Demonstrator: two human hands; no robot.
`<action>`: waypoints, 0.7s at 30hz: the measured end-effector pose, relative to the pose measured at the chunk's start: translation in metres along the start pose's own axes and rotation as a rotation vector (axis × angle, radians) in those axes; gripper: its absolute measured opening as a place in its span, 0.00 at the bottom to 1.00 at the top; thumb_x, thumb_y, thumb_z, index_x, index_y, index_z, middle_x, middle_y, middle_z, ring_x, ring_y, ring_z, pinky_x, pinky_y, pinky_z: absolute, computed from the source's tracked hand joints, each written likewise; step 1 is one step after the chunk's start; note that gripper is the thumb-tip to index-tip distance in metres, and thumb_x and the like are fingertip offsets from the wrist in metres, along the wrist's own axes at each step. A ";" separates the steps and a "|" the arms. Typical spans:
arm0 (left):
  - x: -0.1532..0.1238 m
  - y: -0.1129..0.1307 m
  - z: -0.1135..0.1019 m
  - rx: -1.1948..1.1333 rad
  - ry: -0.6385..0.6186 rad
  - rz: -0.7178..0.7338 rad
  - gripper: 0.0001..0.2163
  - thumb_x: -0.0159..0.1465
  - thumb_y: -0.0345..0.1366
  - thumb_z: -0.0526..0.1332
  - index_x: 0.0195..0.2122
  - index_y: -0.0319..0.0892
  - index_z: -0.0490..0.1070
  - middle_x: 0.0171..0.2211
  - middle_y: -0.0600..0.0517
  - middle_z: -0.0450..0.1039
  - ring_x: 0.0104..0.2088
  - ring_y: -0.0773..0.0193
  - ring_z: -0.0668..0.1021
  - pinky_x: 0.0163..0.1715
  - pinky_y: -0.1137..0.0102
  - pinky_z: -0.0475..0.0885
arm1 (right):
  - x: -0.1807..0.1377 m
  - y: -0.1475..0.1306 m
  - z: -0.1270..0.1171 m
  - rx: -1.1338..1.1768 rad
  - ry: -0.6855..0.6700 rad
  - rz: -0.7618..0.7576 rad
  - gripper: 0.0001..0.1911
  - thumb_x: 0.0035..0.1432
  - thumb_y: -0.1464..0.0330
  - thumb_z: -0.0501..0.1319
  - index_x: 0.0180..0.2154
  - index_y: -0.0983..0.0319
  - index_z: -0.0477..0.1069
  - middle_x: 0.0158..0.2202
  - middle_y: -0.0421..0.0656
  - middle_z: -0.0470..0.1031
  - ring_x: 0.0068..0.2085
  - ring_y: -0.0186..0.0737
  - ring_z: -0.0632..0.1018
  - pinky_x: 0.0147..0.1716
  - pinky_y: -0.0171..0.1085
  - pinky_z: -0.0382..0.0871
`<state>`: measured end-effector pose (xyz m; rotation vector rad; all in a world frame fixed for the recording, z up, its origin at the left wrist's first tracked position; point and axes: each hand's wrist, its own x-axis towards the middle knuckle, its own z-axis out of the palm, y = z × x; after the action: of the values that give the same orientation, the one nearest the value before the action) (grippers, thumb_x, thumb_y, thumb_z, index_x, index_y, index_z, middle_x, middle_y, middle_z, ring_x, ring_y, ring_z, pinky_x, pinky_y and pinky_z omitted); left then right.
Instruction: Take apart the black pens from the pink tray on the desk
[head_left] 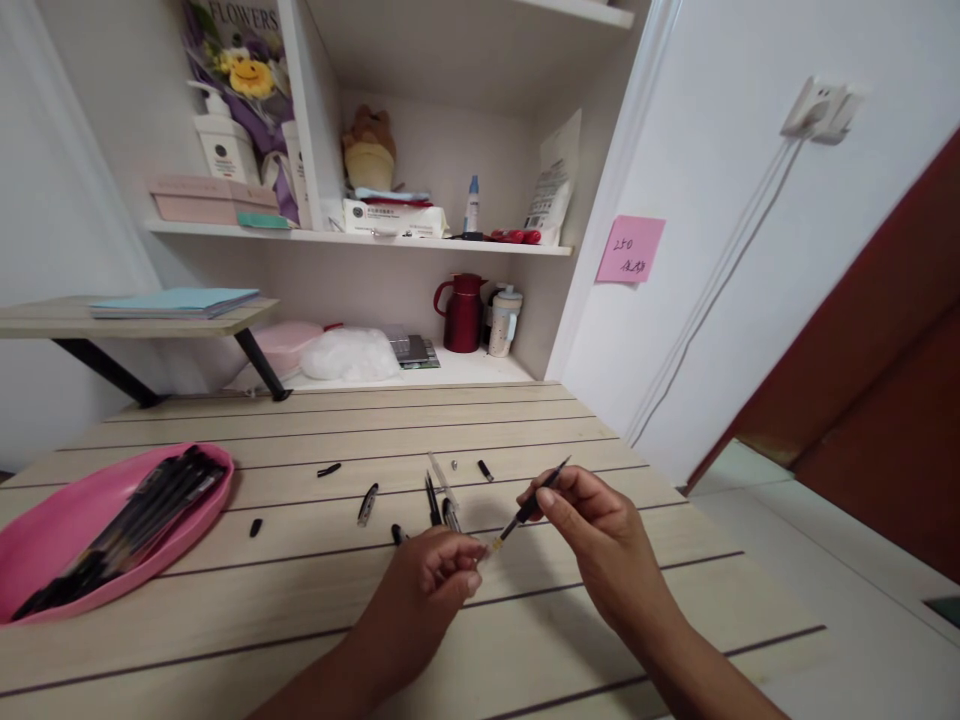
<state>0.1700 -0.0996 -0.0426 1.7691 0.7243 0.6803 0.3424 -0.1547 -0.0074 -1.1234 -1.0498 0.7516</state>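
Note:
My right hand pinches a pen refill by a black rubber grip around it, its dark tip slanting up and away to the right. The fingers of my left hand are closed at the refill's lower end, beside a small yellowish section. Behind my left hand lie a clear pen barrel, black refills and black caps, partly hidden by the hand. A loose pen cap with a clip lies farther left. Near the barrel are a tiny silver cone tip and a black grip.
A pink tray with many black pens stands at the left. Small black pieces lie between it and my hands. Behind the slatted table are shelves with a red jug and a pale cup; a raised stand is at left.

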 end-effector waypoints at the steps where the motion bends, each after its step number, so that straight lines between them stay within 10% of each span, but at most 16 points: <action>1: 0.000 0.000 0.000 0.025 0.008 0.004 0.08 0.53 0.30 0.55 0.33 0.43 0.71 0.28 0.53 0.65 0.30 0.67 0.68 0.31 0.73 0.63 | 0.000 0.001 0.000 0.003 0.008 -0.002 0.08 0.50 0.65 0.60 0.30 0.64 0.67 0.29 0.44 0.73 0.31 0.35 0.71 0.32 0.36 0.66; 10: -0.003 -0.001 0.002 0.057 0.092 0.003 0.08 0.51 0.28 0.57 0.32 0.43 0.70 0.28 0.53 0.64 0.31 0.67 0.68 0.31 0.73 0.64 | 0.003 0.010 0.002 0.041 0.081 0.034 0.12 0.48 0.65 0.61 0.36 0.63 0.68 0.27 0.41 0.72 0.28 0.33 0.71 0.30 0.34 0.65; 21: -0.004 -0.001 0.015 -0.502 -0.057 -0.132 0.06 0.54 0.34 0.56 0.33 0.40 0.64 0.18 0.57 0.62 0.17 0.73 0.65 0.16 0.76 0.63 | -0.007 0.013 0.021 -0.074 -0.004 0.089 0.11 0.50 0.62 0.59 0.29 0.65 0.71 0.21 0.39 0.68 0.26 0.33 0.68 0.27 0.32 0.62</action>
<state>0.1790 -0.1114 -0.0482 1.2652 0.5646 0.6524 0.3206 -0.1503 -0.0201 -1.2393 -1.0436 0.7911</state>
